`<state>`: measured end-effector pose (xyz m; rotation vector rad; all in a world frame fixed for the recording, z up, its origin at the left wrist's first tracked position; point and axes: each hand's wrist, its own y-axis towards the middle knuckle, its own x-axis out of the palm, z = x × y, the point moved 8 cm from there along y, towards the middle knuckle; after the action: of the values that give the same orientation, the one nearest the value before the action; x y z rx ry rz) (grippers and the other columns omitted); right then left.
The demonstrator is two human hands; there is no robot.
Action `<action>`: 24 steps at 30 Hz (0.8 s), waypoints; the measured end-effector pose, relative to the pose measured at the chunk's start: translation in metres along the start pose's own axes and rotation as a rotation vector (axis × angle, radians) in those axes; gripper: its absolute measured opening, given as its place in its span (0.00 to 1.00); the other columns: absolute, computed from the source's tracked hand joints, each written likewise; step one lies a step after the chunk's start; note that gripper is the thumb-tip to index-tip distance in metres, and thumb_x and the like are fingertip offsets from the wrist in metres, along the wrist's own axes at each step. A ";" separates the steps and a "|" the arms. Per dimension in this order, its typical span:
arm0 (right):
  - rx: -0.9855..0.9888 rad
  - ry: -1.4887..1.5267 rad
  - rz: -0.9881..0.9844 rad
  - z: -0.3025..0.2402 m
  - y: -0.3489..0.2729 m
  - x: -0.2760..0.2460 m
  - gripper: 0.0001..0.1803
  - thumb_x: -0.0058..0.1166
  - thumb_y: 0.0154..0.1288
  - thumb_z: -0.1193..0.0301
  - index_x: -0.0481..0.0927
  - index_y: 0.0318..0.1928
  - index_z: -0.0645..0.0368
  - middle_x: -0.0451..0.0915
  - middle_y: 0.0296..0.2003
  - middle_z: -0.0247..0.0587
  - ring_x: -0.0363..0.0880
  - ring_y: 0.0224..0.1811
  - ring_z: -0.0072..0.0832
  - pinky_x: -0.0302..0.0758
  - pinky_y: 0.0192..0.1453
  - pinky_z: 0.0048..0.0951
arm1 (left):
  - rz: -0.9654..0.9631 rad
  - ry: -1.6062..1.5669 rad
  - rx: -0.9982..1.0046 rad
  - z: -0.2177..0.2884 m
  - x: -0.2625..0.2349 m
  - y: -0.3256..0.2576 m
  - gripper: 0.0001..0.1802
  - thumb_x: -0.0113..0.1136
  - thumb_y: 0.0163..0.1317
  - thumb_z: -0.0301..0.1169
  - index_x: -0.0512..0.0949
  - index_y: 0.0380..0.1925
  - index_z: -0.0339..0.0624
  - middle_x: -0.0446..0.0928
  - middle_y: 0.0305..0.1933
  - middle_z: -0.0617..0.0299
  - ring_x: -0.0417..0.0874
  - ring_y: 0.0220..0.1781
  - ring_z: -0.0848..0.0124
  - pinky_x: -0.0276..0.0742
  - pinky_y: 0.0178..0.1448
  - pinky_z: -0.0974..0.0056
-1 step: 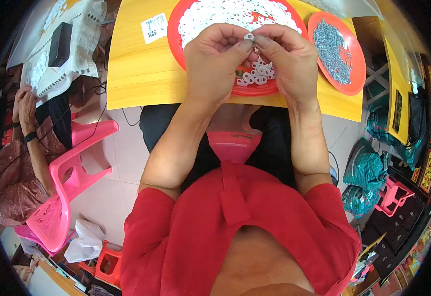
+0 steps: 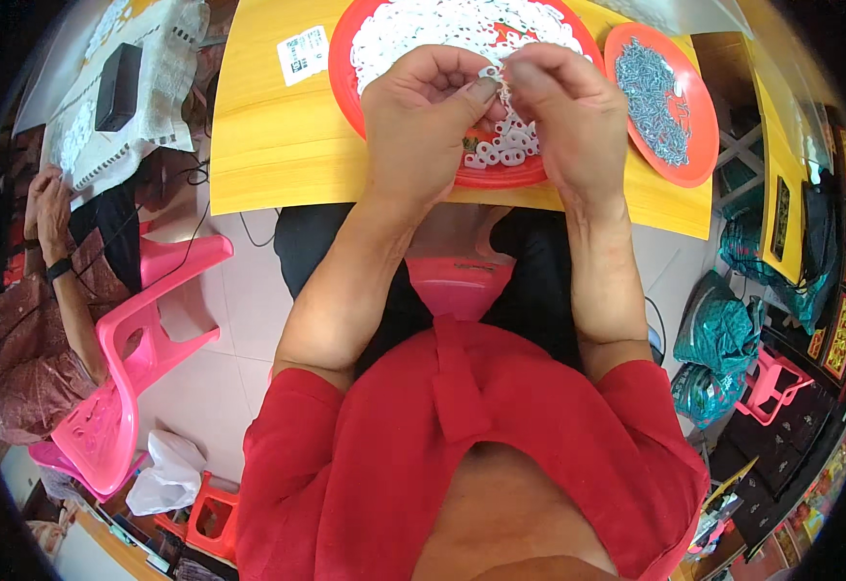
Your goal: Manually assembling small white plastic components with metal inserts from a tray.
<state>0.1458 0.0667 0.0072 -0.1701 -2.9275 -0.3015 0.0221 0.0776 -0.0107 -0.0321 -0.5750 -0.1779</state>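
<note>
1 white piece (image 2: 489,73) is pinched by the left hand (image 2: 423,102) above the red tray (image 2: 500,180); whether anything is gripped by the blurred right hand (image 2: 578,107) cannot be told; many loose white pieces (image 2: 413,39) and heaped metal pieces (image 2: 650,102) are left; the finished share is unclear.

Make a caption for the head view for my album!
Left hand pinching a white piece, right hand beside it, above a red tray of similar pieces; metal bits nearby.
</note>
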 end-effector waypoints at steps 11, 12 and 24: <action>-0.365 -0.899 -0.107 -0.023 0.003 0.002 0.05 0.52 0.50 0.77 0.77 0.30 0.61 0.76 0.26 0.46 0.76 0.28 0.36 0.72 0.33 0.31 | -0.077 -0.056 0.073 0.010 -0.004 0.008 0.05 0.54 0.53 0.17 0.74 0.32 0.31 0.75 0.24 0.59 0.77 0.25 0.75 0.74 0.28 0.74; -0.318 -0.896 -0.095 -0.022 0.004 -0.001 0.05 0.51 0.50 0.78 0.77 0.30 0.62 0.76 0.29 0.49 0.75 0.32 0.45 0.72 0.36 0.36 | -0.079 -0.083 0.081 0.011 -0.007 0.009 0.05 0.54 0.53 0.17 0.74 0.32 0.31 0.75 0.24 0.59 0.77 0.25 0.75 0.74 0.29 0.74; -0.143 -0.747 -0.197 -0.020 -0.007 0.011 0.06 0.50 0.51 0.77 0.76 0.32 0.61 0.75 0.23 0.51 0.76 0.27 0.46 0.72 0.31 0.35 | -0.111 0.193 0.049 0.009 0.005 0.002 0.06 0.54 0.52 0.16 0.76 0.31 0.33 0.77 0.27 0.62 0.76 0.28 0.79 0.73 0.32 0.76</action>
<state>0.1377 0.0567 0.0274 -0.0075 -3.6719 -0.5859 0.0215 0.0792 -0.0009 0.0643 -0.3887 -0.2717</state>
